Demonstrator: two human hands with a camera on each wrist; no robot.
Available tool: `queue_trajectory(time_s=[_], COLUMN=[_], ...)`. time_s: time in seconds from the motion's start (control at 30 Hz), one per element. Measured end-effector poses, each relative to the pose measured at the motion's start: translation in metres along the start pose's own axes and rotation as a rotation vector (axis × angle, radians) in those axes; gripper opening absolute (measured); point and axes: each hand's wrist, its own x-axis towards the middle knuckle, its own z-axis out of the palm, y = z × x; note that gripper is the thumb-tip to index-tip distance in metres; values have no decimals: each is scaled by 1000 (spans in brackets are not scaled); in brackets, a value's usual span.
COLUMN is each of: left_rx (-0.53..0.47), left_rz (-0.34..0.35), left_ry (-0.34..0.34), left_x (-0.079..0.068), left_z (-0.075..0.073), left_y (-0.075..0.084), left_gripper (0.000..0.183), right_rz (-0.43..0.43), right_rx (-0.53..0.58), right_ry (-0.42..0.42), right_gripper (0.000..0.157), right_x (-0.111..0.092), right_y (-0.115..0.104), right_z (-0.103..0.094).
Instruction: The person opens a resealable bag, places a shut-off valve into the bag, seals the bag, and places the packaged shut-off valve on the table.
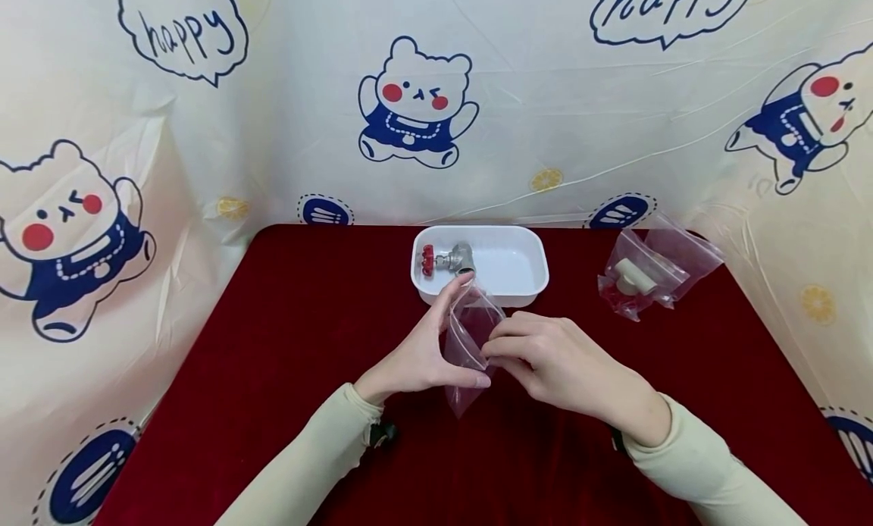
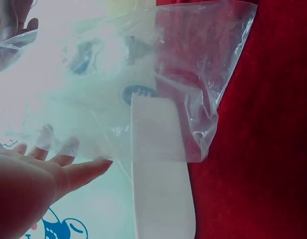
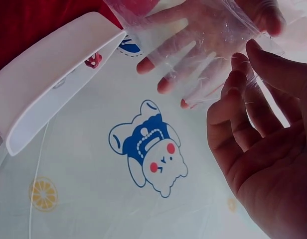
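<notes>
A clear plastic zip bag (image 1: 469,336) is held up between the two hands, in front of the white tray. My left hand (image 1: 426,352) has its thumb and fingers spread wide along the bag's sides; in the right wrist view its straight fingers (image 3: 171,79) show through the film. Thumb and fingertips of my right hand (image 1: 555,359) pinch the bag's edge near its mouth. No object shows inside the bag. Just beyond, a metal valve (image 1: 461,258) with a red handwheel (image 1: 427,261) lies in the tray's left half.
The white tray (image 1: 513,267) stands at the far middle of a table with a dark red cloth (image 1: 307,344). To the right lie clear bags (image 1: 671,253) with a white tee pipe fitting (image 1: 636,276). A printed curtain (image 1: 518,94) surrounds the table's back and sides.
</notes>
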Motion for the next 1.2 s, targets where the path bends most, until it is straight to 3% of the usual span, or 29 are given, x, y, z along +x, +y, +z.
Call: queue_trajectory(time_s=[0.27, 0.43, 0.67, 0.87, 0.97, 1.2], left_rx=[-57, -90, -99, -33, -12, -5], left_rz=[21, 29, 50, 32, 27, 18], left_ry=[-9, 35, 71, 93, 99, 98], left_x=[0, -1, 0, 1, 1, -2], left_z=[1, 0, -3, -4, -5, -3], left_y=[0, 0, 2, 3, 4, 3], left_gripper=[117, 111, 108, 110, 110, 111], right_rz=[-9, 8, 30, 138, 216, 367], right_rx=[24, 39, 121, 258, 260, 198], right_ry=[-6, 3, 131, 233, 266, 218], right_gripper=[22, 29, 30, 22, 17, 8], right_x=[1, 2, 9, 24, 33, 59], right_y=[-3, -5, -1, 24, 40, 68], right_z=[-2, -9, -21, -30, -33, -32])
